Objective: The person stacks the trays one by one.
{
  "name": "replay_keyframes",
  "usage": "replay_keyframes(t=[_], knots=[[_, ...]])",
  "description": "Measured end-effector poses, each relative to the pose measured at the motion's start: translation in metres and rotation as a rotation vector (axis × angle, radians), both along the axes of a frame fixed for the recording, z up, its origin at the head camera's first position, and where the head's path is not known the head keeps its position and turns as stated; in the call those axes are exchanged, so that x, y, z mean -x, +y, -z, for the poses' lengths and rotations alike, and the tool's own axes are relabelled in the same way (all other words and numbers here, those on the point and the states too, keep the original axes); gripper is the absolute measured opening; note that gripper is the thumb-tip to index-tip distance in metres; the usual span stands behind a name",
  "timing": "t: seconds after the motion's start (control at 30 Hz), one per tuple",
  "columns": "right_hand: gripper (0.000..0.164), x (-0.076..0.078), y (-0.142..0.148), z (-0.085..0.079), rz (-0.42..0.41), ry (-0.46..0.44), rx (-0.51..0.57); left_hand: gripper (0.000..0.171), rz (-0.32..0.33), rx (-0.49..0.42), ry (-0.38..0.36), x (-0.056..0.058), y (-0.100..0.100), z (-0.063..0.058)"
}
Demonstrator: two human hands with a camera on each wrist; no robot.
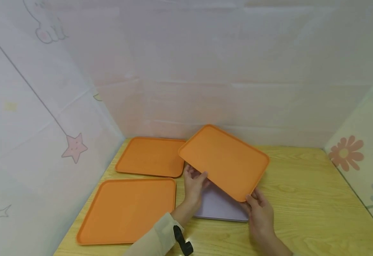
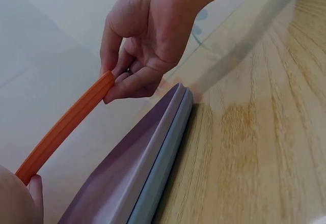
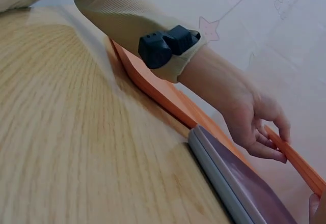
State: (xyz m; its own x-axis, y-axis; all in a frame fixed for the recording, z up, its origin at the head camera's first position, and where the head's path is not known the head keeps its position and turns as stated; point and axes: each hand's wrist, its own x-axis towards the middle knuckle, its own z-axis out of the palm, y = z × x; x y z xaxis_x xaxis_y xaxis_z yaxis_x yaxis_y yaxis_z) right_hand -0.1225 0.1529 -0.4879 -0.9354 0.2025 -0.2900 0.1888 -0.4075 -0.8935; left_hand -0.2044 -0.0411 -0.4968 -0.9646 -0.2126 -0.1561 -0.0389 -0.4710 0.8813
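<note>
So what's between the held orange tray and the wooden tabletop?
A lilac tray stacked on a blue-grey tray; the left wrist view shows both.

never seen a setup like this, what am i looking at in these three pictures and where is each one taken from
There is no machine at work here, just a person's bare hands. The wide picture comes from a camera worn on the head, looking forward and down. The other two come from a camera on each wrist.

The left hand and right hand together hold an orange tray, tilted, above a lilac tray. The wrist pictures show a grey tray beneath the lilac one. To the left on the table, two more orange trays show, a far tray and a near tray.
</note>
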Motion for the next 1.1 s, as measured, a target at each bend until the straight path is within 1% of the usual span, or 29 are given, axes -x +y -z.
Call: replay_keyframes(t=[0.17,0.27,0.37,0.47,0.53,0.63,0.73,0.83,0.9,0.97,1.03,1.1], knots=[[0.067,-0.004,-0.006,0.004,-0.006,-0.003,0.001,0.080,0.010,-0.010,0.006,0.002,-0.007,-0.001],[0.066,-0.005,-0.009,0.005,-0.008,0.010,0.028,0.082,0.008,-0.006,0.007,0.004,-0.011,-0.001],[0.067,-0.006,-0.008,0.008,-0.036,0.007,0.039,0.083,0.003,0.013,-0.009,0.005,-0.016,-0.001],[0.065,-0.007,-0.001,0.009,-0.083,-0.029,0.028,0.083,0.012,0.036,-0.017,0.006,-0.020,0.000],[0.059,-0.008,0.007,0.007,-0.106,-0.063,0.024,0.083,0.029,0.050,-0.021,0.006,-0.023,0.000],[0.050,-0.006,0.026,0.003,-0.121,-0.090,0.068,0.082,0.076,0.061,-0.009,0.008,-0.032,0.000],[0.046,-0.002,0.049,-0.003,-0.141,-0.078,0.139,0.081,0.137,0.070,0.006,0.010,-0.042,-0.002],[0.044,0.002,0.071,-0.009,-0.191,-0.045,0.148,0.080,0.197,0.080,0.027,0.010,-0.049,-0.006],[0.043,0.007,0.083,-0.011,-0.250,-0.014,0.095,0.078,0.233,0.094,0.032,0.011,-0.053,-0.009],[0.044,0.014,0.093,-0.011,-0.336,0.014,-0.005,0.077,0.262,0.104,0.030,0.012,-0.058,-0.012],[0.051,0.023,0.102,-0.011,-0.439,0.032,-0.128,0.076,0.305,0.121,0.026,0.013,-0.062,-0.014],[0.058,0.034,0.109,-0.013,-0.537,0.033,-0.218,0.075,0.355,0.140,0.019,0.015,-0.067,-0.018]])
